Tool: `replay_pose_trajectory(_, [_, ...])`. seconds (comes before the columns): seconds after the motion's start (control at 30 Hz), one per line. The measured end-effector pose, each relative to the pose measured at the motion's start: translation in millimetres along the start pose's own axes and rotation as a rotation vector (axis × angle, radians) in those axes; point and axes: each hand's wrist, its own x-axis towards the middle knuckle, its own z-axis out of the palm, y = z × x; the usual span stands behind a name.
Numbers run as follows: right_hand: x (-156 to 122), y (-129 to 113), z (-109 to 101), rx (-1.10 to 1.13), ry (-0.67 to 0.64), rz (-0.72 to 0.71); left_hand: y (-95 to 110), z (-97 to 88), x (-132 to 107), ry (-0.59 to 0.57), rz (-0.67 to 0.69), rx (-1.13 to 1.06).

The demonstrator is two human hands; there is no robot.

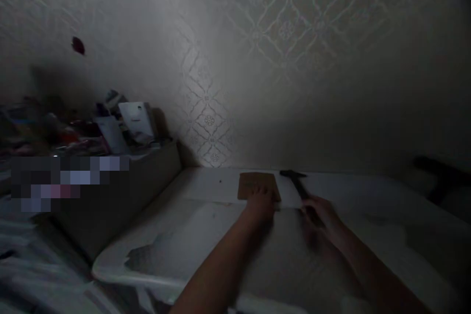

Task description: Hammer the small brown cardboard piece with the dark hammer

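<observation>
The room is dim. A small brown card-like piece [256, 184] lies flat on a white table [206, 191] near the wall. My left hand [262, 206] rests on its near edge with the fingers spread over it. My right hand [319, 215] grips the handle of a dark hammer-shaped tool [296, 181]. The tool's head points toward the wall, just right of the brown piece.
A patterned wall [257, 59] stands right behind the table. At the left, an open box [147, 176] holds white packets [138, 120] and cluttered items. A dark shape [439, 176] lies at the far right.
</observation>
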Motion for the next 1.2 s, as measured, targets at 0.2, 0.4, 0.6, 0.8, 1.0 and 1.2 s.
replay_pose_trajectory(0.2, [9, 3, -12, -0.225, 0.07, 0.031, 1, -17.6, 7, 0.023, -0.192, -0.076])
replay_pose_trajectory(0.4, [10, 7, -28, -0.632, 0.176, -0.04, -54, -27.3, 8, 0.358, -0.598, -0.087])
replay_pose_trajectory(0.6, [4, 9, -30, -0.971, 0.129, -0.174, -95, -6.6, 5, 0.274, -0.835, -0.09])
replay_pose_trajectory(0.8, [5, 9, -30, -1.002, 0.139, -0.199, -95, -4.6, 9, 0.183, -0.836, -0.084])
replay_pose_trajectory(1.0, [5, 11, -30, -1.084, 0.136, -0.186, -97, -6.7, 4, 0.269, -0.867, -0.054])
replay_pose_trajectory(1.2, [2, 11, -26, -1.17, 0.316, -0.325, -96, -8.8, 3, 0.275, -0.865, -0.091])
